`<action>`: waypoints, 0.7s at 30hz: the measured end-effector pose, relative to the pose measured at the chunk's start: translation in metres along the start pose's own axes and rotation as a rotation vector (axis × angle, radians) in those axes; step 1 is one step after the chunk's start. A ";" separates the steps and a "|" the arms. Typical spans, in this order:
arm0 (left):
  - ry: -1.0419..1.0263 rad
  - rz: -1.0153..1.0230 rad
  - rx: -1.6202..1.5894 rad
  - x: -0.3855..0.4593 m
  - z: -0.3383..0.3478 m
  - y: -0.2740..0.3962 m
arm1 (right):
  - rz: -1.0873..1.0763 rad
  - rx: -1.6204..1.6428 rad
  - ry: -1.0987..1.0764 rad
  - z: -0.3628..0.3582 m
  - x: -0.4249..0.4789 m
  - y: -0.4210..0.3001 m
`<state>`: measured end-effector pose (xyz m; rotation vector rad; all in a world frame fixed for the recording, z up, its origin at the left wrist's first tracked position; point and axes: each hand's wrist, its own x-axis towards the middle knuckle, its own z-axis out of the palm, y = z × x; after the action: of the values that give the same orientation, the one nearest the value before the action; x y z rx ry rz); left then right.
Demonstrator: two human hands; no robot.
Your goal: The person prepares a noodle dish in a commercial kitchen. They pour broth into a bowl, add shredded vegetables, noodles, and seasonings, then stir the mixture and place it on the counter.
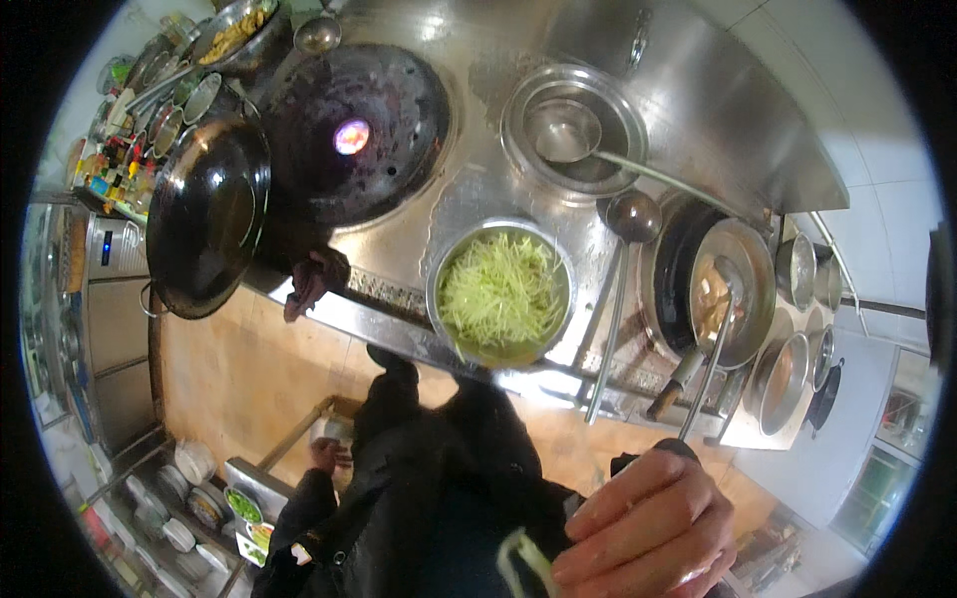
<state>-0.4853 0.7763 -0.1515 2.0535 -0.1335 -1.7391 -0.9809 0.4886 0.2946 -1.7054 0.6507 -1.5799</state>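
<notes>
My right hand (647, 527) is raised close to the camera, its fingers closed on pale green vegetable strips (523, 557). Behind it runs the handle of a metal ladle (718, 336), whose bowl rests in a pan of brownish food (710, 295); whether the hand touches that handle is unclear. Low at my side hangs my left hand (330, 456), beside a small whitish object (335, 429), and its grip is too small to make out. Before me, at the stove's front edge, a steel bowl (432, 299) holds finely shredded pale green vegetable (505, 291).
A flame (351, 137) glows within the black burner plate (299, 164). Left of it, a dark wok (205, 217) stands tilted near a dark cloth (318, 280). A strainer (564, 131) sits over a steel pot (516, 168). Another ladle (617, 306) lies right of the bowl.
</notes>
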 end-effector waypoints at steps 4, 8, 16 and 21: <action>-0.015 -0.017 0.003 -0.017 0.003 0.005 | 0.091 -0.078 0.129 -0.007 -0.072 0.036; 0.042 -0.141 -0.048 -0.015 0.003 0.010 | 0.403 -0.398 -0.270 -0.038 -0.095 0.140; 0.068 0.007 -0.156 -0.038 0.016 0.005 | 0.722 -1.106 -0.505 -0.020 -0.166 0.257; -0.013 -0.110 -0.528 -0.029 -0.011 -0.034 | 0.778 -1.096 -0.574 -0.045 -0.182 0.297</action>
<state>-0.4882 0.8204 -0.1369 1.6833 0.4010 -1.6291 -1.0172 0.4376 -0.0508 -2.0506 1.7586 -0.0829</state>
